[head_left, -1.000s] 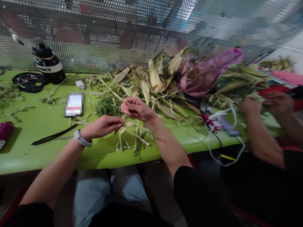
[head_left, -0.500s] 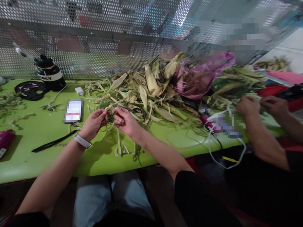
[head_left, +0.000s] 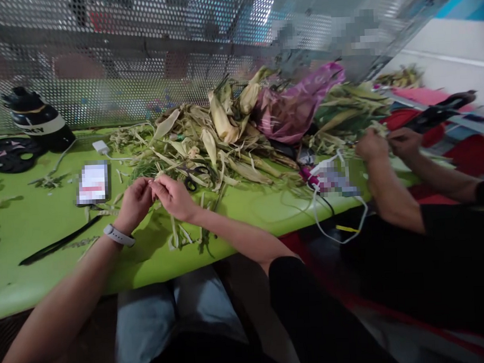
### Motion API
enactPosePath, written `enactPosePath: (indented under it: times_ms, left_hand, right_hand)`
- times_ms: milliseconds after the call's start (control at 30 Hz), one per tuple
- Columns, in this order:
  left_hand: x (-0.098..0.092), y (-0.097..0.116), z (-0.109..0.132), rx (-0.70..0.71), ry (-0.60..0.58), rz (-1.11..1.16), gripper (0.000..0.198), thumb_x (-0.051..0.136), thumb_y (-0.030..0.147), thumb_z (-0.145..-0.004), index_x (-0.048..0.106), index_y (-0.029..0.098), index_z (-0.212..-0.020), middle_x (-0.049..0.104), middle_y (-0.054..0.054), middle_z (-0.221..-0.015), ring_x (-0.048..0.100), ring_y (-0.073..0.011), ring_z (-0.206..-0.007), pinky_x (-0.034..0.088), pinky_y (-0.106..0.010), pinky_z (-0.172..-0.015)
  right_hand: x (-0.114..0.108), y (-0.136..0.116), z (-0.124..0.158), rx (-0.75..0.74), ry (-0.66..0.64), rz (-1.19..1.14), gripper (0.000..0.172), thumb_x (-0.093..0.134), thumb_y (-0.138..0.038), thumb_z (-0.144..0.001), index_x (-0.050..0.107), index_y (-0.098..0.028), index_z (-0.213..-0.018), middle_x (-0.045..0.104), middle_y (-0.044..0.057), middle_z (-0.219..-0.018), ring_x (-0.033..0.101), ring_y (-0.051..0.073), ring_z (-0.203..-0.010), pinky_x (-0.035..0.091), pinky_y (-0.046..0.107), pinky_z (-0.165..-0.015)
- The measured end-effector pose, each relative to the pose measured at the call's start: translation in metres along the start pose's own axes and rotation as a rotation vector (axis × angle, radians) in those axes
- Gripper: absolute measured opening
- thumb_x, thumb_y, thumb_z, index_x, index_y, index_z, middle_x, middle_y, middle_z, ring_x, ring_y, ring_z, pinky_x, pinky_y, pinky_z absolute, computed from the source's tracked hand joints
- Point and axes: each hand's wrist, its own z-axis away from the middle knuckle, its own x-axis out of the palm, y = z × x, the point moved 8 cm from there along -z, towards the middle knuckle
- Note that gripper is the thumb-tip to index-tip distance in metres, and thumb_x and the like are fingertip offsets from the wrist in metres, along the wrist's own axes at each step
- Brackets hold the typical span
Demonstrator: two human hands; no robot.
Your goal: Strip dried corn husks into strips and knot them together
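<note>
Close together over the near side of the green table point(head_left: 243, 224), both my hands are closed in a pinch. My left hand point(head_left: 136, 200), with a white watch band on its wrist, meets the fingertips of my right hand point(head_left: 174, 197). A thin pale strip point(head_left: 159, 175) that looks like corn husk shows at the fingers; most of it is hidden by them. Behind the hands spreads a heap of corn husks point(head_left: 193, 135). Black scissors point(head_left: 196, 176) lie at its front, right of my right hand. Below my hands are loose husk strips point(head_left: 182, 234).
Left of my hands lie a phone point(head_left: 93, 182) and a black strap point(head_left: 61, 241). A black bottle point(head_left: 39, 120) stands at the back left. A pink plastic bag point(head_left: 291, 111) sits behind the heap. At right, a co-worker's hands point(head_left: 387, 144) work above a white cable point(head_left: 339, 236).
The view has swung right, so the table things sit further left. My hands stay pinched together; the scissors show more plainly beside them. The green bit between my fingers is no longer visible.
</note>
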Motion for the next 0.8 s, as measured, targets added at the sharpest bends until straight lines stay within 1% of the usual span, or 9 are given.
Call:
enactPosePath:
  times_ms: [167,233,333,467,533,633,667,733,800]
  left_hand:
    - [0.001,-0.002,0.001,-0.113,0.060,0.224,0.024,0.067,0.038,-0.081,0.058,0.016,-0.080,0.049,0.004,-0.058,0.042,-0.0065,-0.048,0.035,-0.019,-0.048]
    - [0.001,-0.003,0.001,-0.119,0.081,0.252,0.025,0.069,0.038,-0.079,0.059,0.016,-0.080,0.050,0.004,-0.057,0.043,-0.0063,-0.048,0.036,-0.018,-0.048]
    - [-0.003,-0.005,0.000,-0.097,0.107,0.233,0.022,0.069,0.036,-0.080,0.061,0.016,-0.082,0.049,0.005,-0.055,0.042,-0.0059,-0.046,0.033,-0.017,-0.045]
    - [-0.003,-0.008,-0.002,-0.114,0.072,0.333,0.021,0.071,0.034,-0.079,0.061,0.015,-0.081,0.053,0.003,-0.061,0.044,-0.0054,-0.048,0.036,-0.017,-0.047]
    - [-0.005,-0.006,-0.002,-0.113,0.094,0.352,0.021,0.071,0.033,-0.079,0.061,0.015,-0.081,0.053,0.003,-0.062,0.044,-0.0048,-0.049,0.037,-0.017,-0.047]
    - [-0.010,-0.002,-0.001,-0.103,0.174,0.328,0.019,0.070,0.031,-0.081,0.060,0.015,-0.082,0.050,0.005,-0.060,0.043,-0.0048,-0.048,0.038,-0.017,-0.047]
    - [-0.011,0.000,0.000,-0.092,0.201,0.319,0.018,0.069,0.030,-0.082,0.058,0.016,-0.081,0.050,0.005,-0.060,0.043,-0.0047,-0.047,0.038,-0.016,-0.046]
    - [-0.011,0.002,0.001,-0.081,0.208,0.298,0.016,0.065,0.029,-0.086,0.058,0.016,-0.081,0.053,0.003,-0.062,0.043,-0.0048,-0.047,0.037,-0.017,-0.046]
    - [-0.010,0.002,0.002,-0.081,0.210,0.282,0.014,0.063,0.027,-0.087,0.057,0.016,-0.080,0.054,0.003,-0.062,0.042,-0.0049,-0.047,0.037,-0.017,-0.046]
  right_hand:
    - [0.003,0.000,-0.002,0.003,-0.066,0.097,0.037,0.036,-0.050,-0.099,0.041,-0.023,-0.074,0.056,-0.002,-0.069,0.052,0.012,-0.064,0.040,0.026,-0.067]
    - [0.004,-0.001,-0.002,-0.007,-0.076,0.120,0.034,0.036,-0.046,-0.099,0.039,-0.023,-0.074,0.056,-0.001,-0.069,0.052,0.012,-0.064,0.041,0.027,-0.068]
    - [0.002,-0.001,-0.003,-0.001,-0.079,0.170,0.030,0.036,-0.040,-0.100,0.038,-0.024,-0.074,0.056,-0.001,-0.070,0.052,0.013,-0.065,0.041,0.028,-0.068]
    - [0.001,0.001,-0.004,0.004,-0.056,0.186,0.030,0.041,-0.041,-0.098,0.040,-0.023,-0.075,0.052,-0.003,-0.067,0.049,0.012,-0.062,0.039,0.027,-0.064]
    - [0.001,0.007,-0.005,0.020,-0.041,0.115,0.029,0.046,-0.044,-0.096,0.044,-0.022,-0.078,0.053,-0.004,-0.067,0.049,0.011,-0.060,0.040,0.026,-0.062]
    - [0.002,0.022,-0.004,0.089,-0.008,0.010,0.025,0.055,-0.045,-0.091,0.046,-0.022,-0.088,0.057,-0.004,-0.071,0.054,0.011,-0.060,0.043,0.026,-0.061]
    - [0.001,0.027,-0.003,0.112,0.012,0.013,0.024,0.057,-0.044,-0.090,0.047,-0.022,-0.091,0.058,-0.004,-0.071,0.055,0.012,-0.060,0.044,0.026,-0.061]
    - [-0.003,0.035,-0.003,0.139,0.045,0.078,0.022,0.059,-0.040,-0.088,0.049,-0.023,-0.098,0.057,-0.005,-0.068,0.055,0.013,-0.059,0.043,0.027,-0.060]
    - [-0.005,0.040,-0.004,0.150,0.034,0.166,0.020,0.059,-0.035,-0.087,0.051,-0.022,-0.100,0.055,-0.005,-0.064,0.053,0.014,-0.058,0.041,0.028,-0.060]
